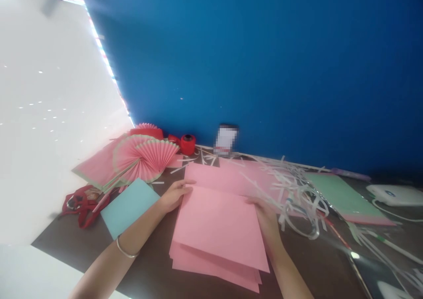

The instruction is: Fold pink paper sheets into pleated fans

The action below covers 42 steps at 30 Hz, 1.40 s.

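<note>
Several pink paper sheets (220, 228) lie in a loose stack in front of me, the top one creased across its upper part. My left hand (175, 195) is closed on the left edge of the pink paper near that crease, fingers over the edge. On the opposite edge, my right hand (266, 215) grips the paper at about the same height, with part of its fingers hidden by the sheet. A light blue sheet (130, 206) lies under my left forearm.
Pleated pink fans (155, 153) with green edges lie at the back left, near a red tape roll (188, 144) and a red strap (86, 219). White paper strips (297, 180) are heaped on the right, beside green sheets (346, 197) and a white device (395, 195). A blue wall (257, 70) bounds the table.
</note>
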### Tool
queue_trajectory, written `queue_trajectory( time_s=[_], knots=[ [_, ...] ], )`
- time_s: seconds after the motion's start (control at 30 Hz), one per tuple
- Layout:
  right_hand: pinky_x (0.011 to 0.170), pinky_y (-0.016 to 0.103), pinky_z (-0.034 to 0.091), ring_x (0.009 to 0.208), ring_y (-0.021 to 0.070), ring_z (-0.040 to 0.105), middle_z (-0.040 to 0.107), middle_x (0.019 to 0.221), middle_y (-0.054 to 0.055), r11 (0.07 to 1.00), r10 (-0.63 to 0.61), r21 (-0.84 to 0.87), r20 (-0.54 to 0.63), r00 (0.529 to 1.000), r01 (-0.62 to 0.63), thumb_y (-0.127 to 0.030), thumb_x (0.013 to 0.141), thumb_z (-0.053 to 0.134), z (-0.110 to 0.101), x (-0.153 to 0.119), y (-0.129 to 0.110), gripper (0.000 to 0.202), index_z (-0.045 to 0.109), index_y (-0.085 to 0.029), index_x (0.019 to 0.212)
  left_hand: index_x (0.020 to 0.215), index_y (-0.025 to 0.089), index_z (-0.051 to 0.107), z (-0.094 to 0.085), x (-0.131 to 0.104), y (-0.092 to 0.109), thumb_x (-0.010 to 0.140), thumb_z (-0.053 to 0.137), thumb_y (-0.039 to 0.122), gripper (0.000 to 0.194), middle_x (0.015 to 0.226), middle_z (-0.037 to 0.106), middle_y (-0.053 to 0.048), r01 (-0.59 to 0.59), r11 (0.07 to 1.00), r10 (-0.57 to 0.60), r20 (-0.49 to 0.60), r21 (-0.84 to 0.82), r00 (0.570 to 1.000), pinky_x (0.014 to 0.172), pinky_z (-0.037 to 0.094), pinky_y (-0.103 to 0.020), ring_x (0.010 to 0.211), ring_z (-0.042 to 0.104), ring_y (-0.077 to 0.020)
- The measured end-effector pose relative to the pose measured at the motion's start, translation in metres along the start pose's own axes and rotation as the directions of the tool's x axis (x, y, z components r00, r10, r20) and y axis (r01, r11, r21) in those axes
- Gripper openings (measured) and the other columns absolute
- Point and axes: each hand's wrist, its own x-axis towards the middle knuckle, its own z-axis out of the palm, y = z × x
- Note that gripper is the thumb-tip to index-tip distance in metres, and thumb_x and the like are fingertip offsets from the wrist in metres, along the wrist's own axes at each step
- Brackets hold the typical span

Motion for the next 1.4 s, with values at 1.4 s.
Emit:
queue_trajectory(
  time_s=[1.4],
  knots=[
    [0.049, 0.025, 0.018, 0.052, 0.0095, 0.028, 0.029, 0.054, -0.006, 0.489, -0.09, -0.581, 0.709, 0.7, 0.651, -0.016, 0.067, 0.039, 0.071, 0.022, -0.053, 0.018, 0.026, -0.02, 0.056, 0.073, 0.014, 0.06, -0.004, 0.007, -0.008, 0.079, 0.051, 0.03, 0.02, 0.069, 0.061, -0.002, -0.346, 0.561, 0.468, 0.057, 0.752, 0.882, 0.059, 0.038, -0.022, 0.063, 0.053, -0.0131]
  ],
)
